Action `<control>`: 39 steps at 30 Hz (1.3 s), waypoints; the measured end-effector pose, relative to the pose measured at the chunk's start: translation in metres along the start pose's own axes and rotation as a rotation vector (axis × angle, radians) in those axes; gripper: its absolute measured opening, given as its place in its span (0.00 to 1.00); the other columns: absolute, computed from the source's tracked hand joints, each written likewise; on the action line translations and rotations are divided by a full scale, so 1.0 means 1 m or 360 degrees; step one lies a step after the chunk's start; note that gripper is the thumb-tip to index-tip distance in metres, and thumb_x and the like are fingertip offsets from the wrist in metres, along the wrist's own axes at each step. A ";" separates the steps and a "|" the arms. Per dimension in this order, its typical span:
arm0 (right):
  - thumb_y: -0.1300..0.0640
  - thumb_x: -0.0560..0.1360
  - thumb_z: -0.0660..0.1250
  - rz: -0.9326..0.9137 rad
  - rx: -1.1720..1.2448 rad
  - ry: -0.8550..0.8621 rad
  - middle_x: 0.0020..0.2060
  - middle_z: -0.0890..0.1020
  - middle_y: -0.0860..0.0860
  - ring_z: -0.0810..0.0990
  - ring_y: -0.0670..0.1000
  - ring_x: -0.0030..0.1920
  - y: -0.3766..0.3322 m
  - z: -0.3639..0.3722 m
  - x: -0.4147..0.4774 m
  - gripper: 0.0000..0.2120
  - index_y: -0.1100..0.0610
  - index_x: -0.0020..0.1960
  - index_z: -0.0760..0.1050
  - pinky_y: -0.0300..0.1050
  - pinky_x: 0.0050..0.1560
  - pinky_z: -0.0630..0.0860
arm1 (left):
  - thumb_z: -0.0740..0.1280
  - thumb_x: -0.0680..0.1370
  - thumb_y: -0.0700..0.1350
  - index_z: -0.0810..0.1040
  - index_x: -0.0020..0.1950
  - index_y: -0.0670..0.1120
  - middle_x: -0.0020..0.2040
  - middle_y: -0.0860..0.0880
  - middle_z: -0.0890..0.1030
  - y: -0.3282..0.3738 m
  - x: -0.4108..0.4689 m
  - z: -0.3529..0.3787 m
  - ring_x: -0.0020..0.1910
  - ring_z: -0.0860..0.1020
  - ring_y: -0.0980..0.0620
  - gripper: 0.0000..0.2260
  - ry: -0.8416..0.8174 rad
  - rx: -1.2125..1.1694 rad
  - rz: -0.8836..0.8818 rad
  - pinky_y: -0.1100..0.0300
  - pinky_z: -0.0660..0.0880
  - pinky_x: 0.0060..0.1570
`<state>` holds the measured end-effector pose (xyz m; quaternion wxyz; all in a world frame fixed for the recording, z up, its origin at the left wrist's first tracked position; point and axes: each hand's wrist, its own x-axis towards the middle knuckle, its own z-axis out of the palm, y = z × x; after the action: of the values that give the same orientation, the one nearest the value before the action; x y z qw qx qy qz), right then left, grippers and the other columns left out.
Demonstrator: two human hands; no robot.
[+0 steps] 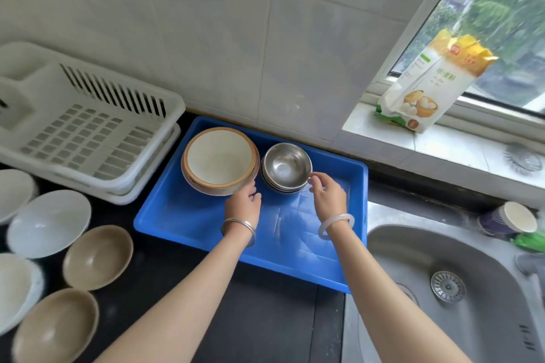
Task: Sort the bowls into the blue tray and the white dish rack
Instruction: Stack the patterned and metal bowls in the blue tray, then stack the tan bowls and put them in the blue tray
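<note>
The blue tray [206, 224] lies on the dark counter and holds a stack of wide cream bowls with brown rims [219, 158] and a stack of steel bowls [287, 165]. My left hand [243, 200] rests at the near edge of the cream stack. My right hand [326, 193] pinches the rim of the top steel bowl on its right side. The white dish rack [88, 132] stands to the left with nothing in it. On the counter at the left sit white bowls [48, 222] and tan bowls [97, 256].
A steel sink [442, 289] lies to the right of the tray. A flour bag [427, 82] leans on the window sill. A paper cup [510, 216] and something green sit by the sink's far right edge. Tiled wall is behind.
</note>
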<state>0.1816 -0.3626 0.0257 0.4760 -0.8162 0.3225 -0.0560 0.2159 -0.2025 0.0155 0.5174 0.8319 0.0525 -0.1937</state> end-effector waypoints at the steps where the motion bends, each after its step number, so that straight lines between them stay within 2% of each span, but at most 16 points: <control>1: 0.57 0.79 0.56 -0.0012 0.0057 -0.0048 0.48 0.83 0.52 0.81 0.54 0.49 -0.003 0.002 -0.011 0.12 0.56 0.55 0.78 0.47 0.48 0.74 | 0.59 0.78 0.40 0.71 0.68 0.44 0.66 0.47 0.75 -0.005 -0.009 -0.010 0.63 0.75 0.50 0.17 0.0015 0.0021 -0.0004 0.65 0.66 0.55; 4: 0.57 0.79 0.57 -0.0049 0.0179 -0.0209 0.41 0.82 0.49 0.81 0.49 0.42 -0.011 0.016 -0.049 0.10 0.52 0.50 0.77 0.43 0.44 0.76 | 0.61 0.78 0.40 0.73 0.66 0.43 0.64 0.45 0.77 -0.024 -0.039 -0.044 0.62 0.76 0.50 0.16 0.0086 0.0000 -0.0037 0.68 0.66 0.55; 7: 0.57 0.79 0.57 -0.0045 0.0253 -0.0386 0.36 0.81 0.46 0.80 0.46 0.36 -0.014 0.044 -0.092 0.10 0.50 0.46 0.77 0.40 0.41 0.73 | 0.62 0.78 0.39 0.74 0.65 0.41 0.63 0.44 0.78 -0.046 -0.071 -0.079 0.61 0.77 0.50 0.16 0.0147 -0.0077 -0.0118 0.66 0.67 0.58; 11: 0.58 0.78 0.58 -0.0048 0.0251 -0.0645 0.35 0.81 0.47 0.80 0.46 0.34 -0.015 0.092 -0.141 0.11 0.49 0.45 0.78 0.43 0.42 0.76 | 0.63 0.77 0.37 0.75 0.64 0.41 0.61 0.44 0.79 -0.083 -0.109 -0.122 0.56 0.77 0.53 0.15 0.0344 -0.0223 -0.0254 0.65 0.68 0.58; 15: 0.54 0.79 0.57 -0.0030 0.0030 -0.0937 0.40 0.82 0.45 0.80 0.44 0.39 -0.018 0.146 -0.172 0.11 0.50 0.52 0.77 0.41 0.46 0.78 | 0.64 0.76 0.36 0.77 0.61 0.41 0.58 0.43 0.81 -0.127 -0.138 -0.159 0.57 0.78 0.48 0.14 0.0705 -0.0235 -0.0361 0.61 0.69 0.57; 17: 0.52 0.79 0.57 0.0005 -0.0104 -0.1041 0.42 0.81 0.45 0.81 0.45 0.41 -0.022 0.172 -0.178 0.12 0.50 0.58 0.76 0.42 0.47 0.78 | 0.65 0.74 0.34 0.78 0.58 0.40 0.56 0.41 0.81 -0.146 -0.148 -0.173 0.57 0.78 0.43 0.13 0.0900 -0.0174 -0.0406 0.56 0.72 0.57; 20: 0.52 0.79 0.58 0.0096 -0.0163 -0.1069 0.46 0.80 0.46 0.80 0.46 0.41 -0.032 0.204 -0.175 0.14 0.51 0.63 0.73 0.42 0.46 0.79 | 0.68 0.71 0.33 0.79 0.57 0.41 0.56 0.38 0.78 -0.170 -0.157 -0.186 0.56 0.75 0.37 0.15 0.1137 0.0077 -0.0499 0.46 0.69 0.60; 23: 0.52 0.78 0.60 0.0120 -0.0290 -0.1052 0.52 0.80 0.52 0.81 0.50 0.46 -0.047 0.236 -0.170 0.17 0.52 0.66 0.70 0.49 0.51 0.80 | 0.70 0.68 0.31 0.77 0.59 0.41 0.58 0.35 0.75 -0.193 -0.165 -0.200 0.59 0.71 0.36 0.20 0.1286 0.0065 -0.0638 0.46 0.65 0.60; 25: 0.52 0.77 0.61 0.0115 -0.0365 -0.1039 0.48 0.81 0.54 0.82 0.54 0.47 -0.056 0.253 -0.168 0.17 0.54 0.65 0.71 0.54 0.53 0.80 | 0.69 0.69 0.30 0.73 0.62 0.41 0.58 0.36 0.75 -0.206 -0.168 -0.206 0.58 0.73 0.37 0.22 0.1276 -0.0133 -0.0696 0.46 0.69 0.59; 27: 0.55 0.77 0.61 0.0153 -0.0349 -0.1025 0.43 0.80 0.54 0.83 0.56 0.44 -0.062 0.264 -0.166 0.15 0.56 0.63 0.72 0.55 0.52 0.80 | 0.68 0.71 0.32 0.71 0.64 0.43 0.60 0.38 0.77 -0.214 -0.167 -0.210 0.56 0.77 0.39 0.23 0.1239 -0.0400 -0.0768 0.49 0.72 0.57; 29: 0.60 0.77 0.60 0.0260 -0.0242 -0.1020 0.48 0.80 0.55 0.83 0.54 0.40 -0.066 0.269 -0.165 0.13 0.58 0.61 0.73 0.49 0.49 0.81 | 0.66 0.73 0.34 0.72 0.63 0.43 0.59 0.41 0.79 -0.220 -0.166 -0.212 0.57 0.77 0.41 0.19 0.1189 -0.0482 -0.0808 0.50 0.72 0.57; 31: 0.63 0.77 0.59 0.0289 -0.0163 -0.0993 0.49 0.80 0.56 0.82 0.51 0.36 -0.067 0.268 -0.167 0.11 0.58 0.57 0.75 0.43 0.42 0.81 | 0.64 0.74 0.35 0.75 0.61 0.43 0.58 0.42 0.80 -0.225 -0.164 -0.213 0.57 0.77 0.41 0.16 0.1137 -0.0517 -0.0800 0.50 0.73 0.59; 35: 0.63 0.75 0.59 0.0183 -0.0019 -0.0812 0.42 0.81 0.52 0.82 0.46 0.32 -0.070 0.252 -0.173 0.09 0.56 0.48 0.77 0.35 0.32 0.79 | 0.62 0.75 0.35 0.77 0.60 0.45 0.56 0.42 0.81 -0.231 -0.161 -0.216 0.50 0.79 0.43 0.15 0.1046 -0.0729 -0.0770 0.44 0.76 0.57; 37: 0.62 0.76 0.60 0.0163 0.0086 -0.0800 0.40 0.81 0.49 0.83 0.45 0.32 -0.073 0.240 -0.179 0.09 0.55 0.50 0.78 0.32 0.29 0.77 | 0.62 0.75 0.36 0.77 0.60 0.46 0.57 0.43 0.81 -0.233 -0.161 -0.216 0.50 0.79 0.44 0.15 0.1009 -0.0723 -0.0734 0.44 0.76 0.57; 39: 0.61 0.76 0.62 0.0184 0.0170 -0.0913 0.41 0.82 0.51 0.83 0.45 0.35 -0.074 0.231 -0.188 0.09 0.55 0.53 0.78 0.32 0.30 0.78 | 0.62 0.76 0.37 0.77 0.61 0.45 0.58 0.43 0.81 -0.236 -0.159 -0.215 0.55 0.79 0.42 0.14 0.0949 -0.0691 -0.0693 0.44 0.75 0.58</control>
<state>0.1607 -0.0574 0.0014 0.5925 -0.7527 0.2174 0.1875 0.0593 0.1131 -0.0389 0.5897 0.6927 0.4138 -0.0339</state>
